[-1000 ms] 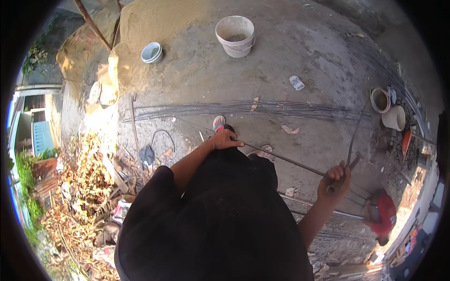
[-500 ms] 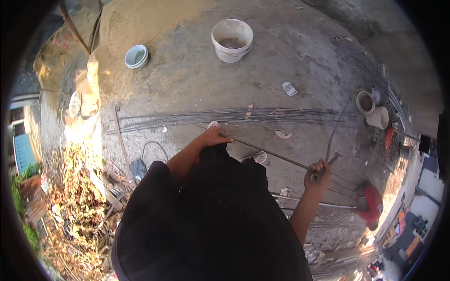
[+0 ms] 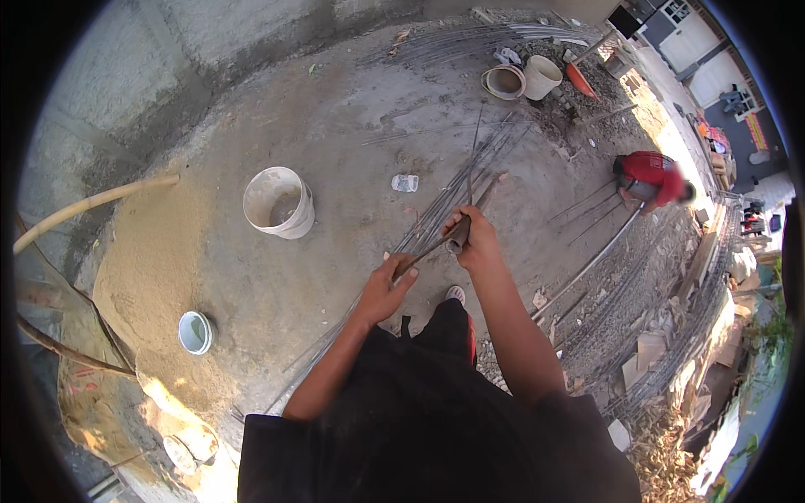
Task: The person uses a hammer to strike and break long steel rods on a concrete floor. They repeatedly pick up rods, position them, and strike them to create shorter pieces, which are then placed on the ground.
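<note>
My right hand [image 3: 476,241] is closed round a metal pipe [image 3: 454,247], whose hollow end faces me. A thin steel rod [image 3: 429,252] runs from this hand down to my left hand [image 3: 386,287], whose fingers are wrapped on it with the thumb along the top. Beyond my right hand a brownish bar and a thin dark rod stretch away; I cannot tell how they join the pipe. Below them a bundle of long steel rods [image 3: 496,144] lies slantwise on the ground, partly hidden by my hands and body.
A large white bucket [image 3: 303,220] and a smaller pale bucket [image 3: 196,345] stand left, near sand [image 3: 155,277]. A crumpled white packet [image 3: 405,183] lies ahead. More buckets [image 3: 543,78] stand far right. A person in red [image 3: 650,172] bends over a long pipe [image 3: 597,260] at right.
I have turned to the right, so the rod bundle now slants away. My hands have come closer together, still holding the rod and pipe. The person in red appears farther ahead.
</note>
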Demonstrator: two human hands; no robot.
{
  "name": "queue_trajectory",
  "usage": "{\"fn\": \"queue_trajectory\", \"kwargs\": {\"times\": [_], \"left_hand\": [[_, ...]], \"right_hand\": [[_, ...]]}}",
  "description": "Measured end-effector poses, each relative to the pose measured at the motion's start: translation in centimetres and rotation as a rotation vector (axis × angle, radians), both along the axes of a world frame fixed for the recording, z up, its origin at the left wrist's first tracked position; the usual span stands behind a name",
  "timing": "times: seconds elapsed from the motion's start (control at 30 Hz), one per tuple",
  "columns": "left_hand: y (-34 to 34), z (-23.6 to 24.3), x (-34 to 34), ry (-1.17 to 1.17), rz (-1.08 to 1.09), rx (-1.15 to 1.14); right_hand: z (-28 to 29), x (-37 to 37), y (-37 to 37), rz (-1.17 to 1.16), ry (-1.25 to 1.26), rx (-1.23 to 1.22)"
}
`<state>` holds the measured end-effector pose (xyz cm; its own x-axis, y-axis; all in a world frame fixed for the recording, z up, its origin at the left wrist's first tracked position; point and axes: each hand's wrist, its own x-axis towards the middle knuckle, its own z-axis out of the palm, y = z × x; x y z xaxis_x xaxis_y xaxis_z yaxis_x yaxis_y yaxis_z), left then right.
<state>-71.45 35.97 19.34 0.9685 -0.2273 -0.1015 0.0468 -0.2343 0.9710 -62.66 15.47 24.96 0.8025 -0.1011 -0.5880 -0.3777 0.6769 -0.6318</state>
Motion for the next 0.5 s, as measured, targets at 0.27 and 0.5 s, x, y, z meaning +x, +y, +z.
{"fn": "queue_trajectory", "kwargs": {"times": [0.27,0.5], "left_hand": [[-3.7,5.7,7.4,-0.091,0.062,0.231],[-8.8,11.5,12.3,0.091,0.032,0.461]], "right_hand": [[-2.0,1.8,-3.5,0.090,-0.060,0.140],[-11.1,10.9,-13.1,-0.028,0.123,0.203]]}}
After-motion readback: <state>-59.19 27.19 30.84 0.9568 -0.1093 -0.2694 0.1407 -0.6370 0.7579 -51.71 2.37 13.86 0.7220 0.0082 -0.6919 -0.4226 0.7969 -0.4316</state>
